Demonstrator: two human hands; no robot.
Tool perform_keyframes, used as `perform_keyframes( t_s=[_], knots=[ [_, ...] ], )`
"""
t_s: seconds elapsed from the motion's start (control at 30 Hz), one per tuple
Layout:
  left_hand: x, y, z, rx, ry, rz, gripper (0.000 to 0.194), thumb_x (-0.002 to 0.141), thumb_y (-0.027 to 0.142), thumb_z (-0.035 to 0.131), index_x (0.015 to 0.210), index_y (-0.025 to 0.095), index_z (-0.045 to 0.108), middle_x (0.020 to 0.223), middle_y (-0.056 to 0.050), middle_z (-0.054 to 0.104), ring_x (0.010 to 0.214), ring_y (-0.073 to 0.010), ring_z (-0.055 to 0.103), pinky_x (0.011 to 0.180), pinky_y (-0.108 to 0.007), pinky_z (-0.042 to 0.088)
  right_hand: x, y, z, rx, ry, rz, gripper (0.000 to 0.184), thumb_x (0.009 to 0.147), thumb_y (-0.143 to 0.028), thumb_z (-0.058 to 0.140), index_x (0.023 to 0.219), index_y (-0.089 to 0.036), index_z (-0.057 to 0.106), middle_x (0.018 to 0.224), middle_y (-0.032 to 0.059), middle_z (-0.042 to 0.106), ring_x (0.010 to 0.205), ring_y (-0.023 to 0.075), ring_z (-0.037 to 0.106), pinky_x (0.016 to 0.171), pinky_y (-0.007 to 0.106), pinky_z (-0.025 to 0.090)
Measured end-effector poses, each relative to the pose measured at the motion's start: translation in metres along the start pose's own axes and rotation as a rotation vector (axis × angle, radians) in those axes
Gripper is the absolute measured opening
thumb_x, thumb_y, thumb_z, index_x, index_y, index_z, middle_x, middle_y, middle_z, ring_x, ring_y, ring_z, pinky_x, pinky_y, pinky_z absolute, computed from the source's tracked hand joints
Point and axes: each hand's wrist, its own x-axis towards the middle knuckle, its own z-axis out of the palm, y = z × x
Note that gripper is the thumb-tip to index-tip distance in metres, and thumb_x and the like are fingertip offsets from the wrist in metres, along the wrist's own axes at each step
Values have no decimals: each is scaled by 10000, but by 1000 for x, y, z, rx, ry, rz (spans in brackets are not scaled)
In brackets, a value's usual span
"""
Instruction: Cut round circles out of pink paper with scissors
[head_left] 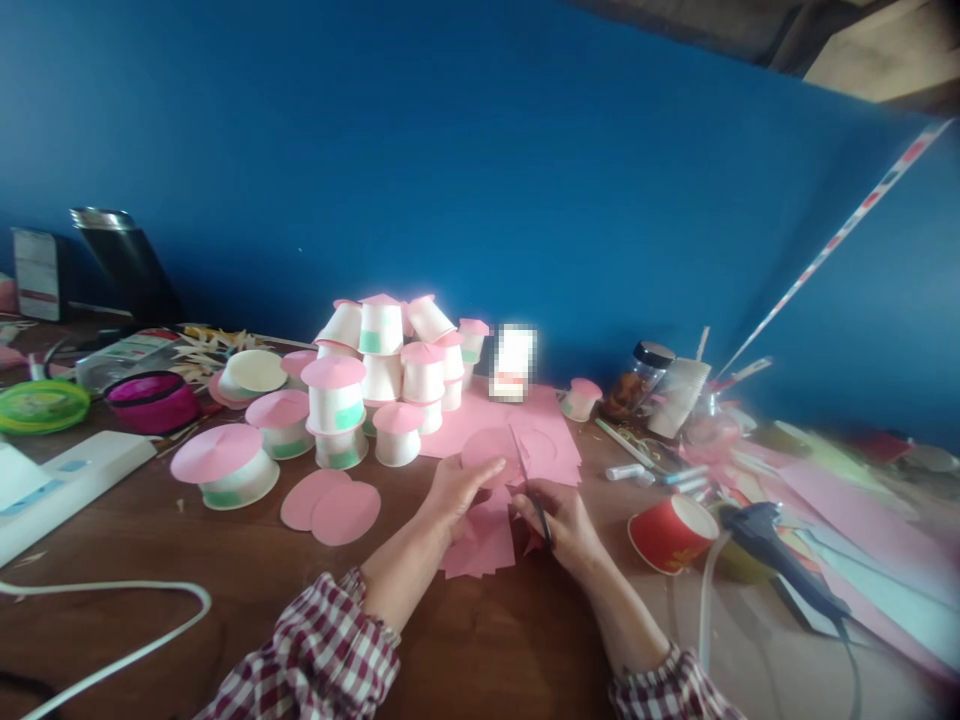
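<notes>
My left hand (pixel 459 485) grips a sheet of pink paper (pixel 487 445) with a circle partly cut out of it, held just above the wooden table (pixel 225 560). My right hand (pixel 564 520) is closed on the handles of scissors (pixel 529 478), whose blades point up into the paper. Pink offcuts (pixel 484 545) lie under both hands. Two cut pink discs (pixel 330 505) lie on the table to the left of my left hand.
A pile of white paper cups with pink lids (pixel 382 370) stands behind the hands. A red cup (pixel 671 532) and a glue gun (pixel 780 550) lie to the right, with pens and a jar (pixel 637 380) behind. A white cable (pixel 112 620) curls at front left.
</notes>
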Motion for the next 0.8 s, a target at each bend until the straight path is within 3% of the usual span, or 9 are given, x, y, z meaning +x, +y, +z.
perform_keyframes(
  t_s=[0.4, 0.8],
  knots=[
    [4, -4, -3, 32, -57, 24, 453, 540, 430, 796, 842, 113, 679, 791, -98, 658, 709, -208, 618, 615, -302, 462, 1, 1, 0, 77, -4, 22, 361, 730, -460, 685, 878, -136, 631, 587, -26, 566, 401, 71, 436, 354, 203, 456],
    [4, -5, -4, 17, -24, 5, 478, 528, 434, 802, 869, 124, 675, 808, -100, 662, 683, -196, 619, 607, -295, 459, -1, 0, -1, 23, -10, 9, 381, 751, -484, 656, 875, -124, 648, 663, 14, 620, 392, 67, 452, 357, 214, 488]
  ],
)
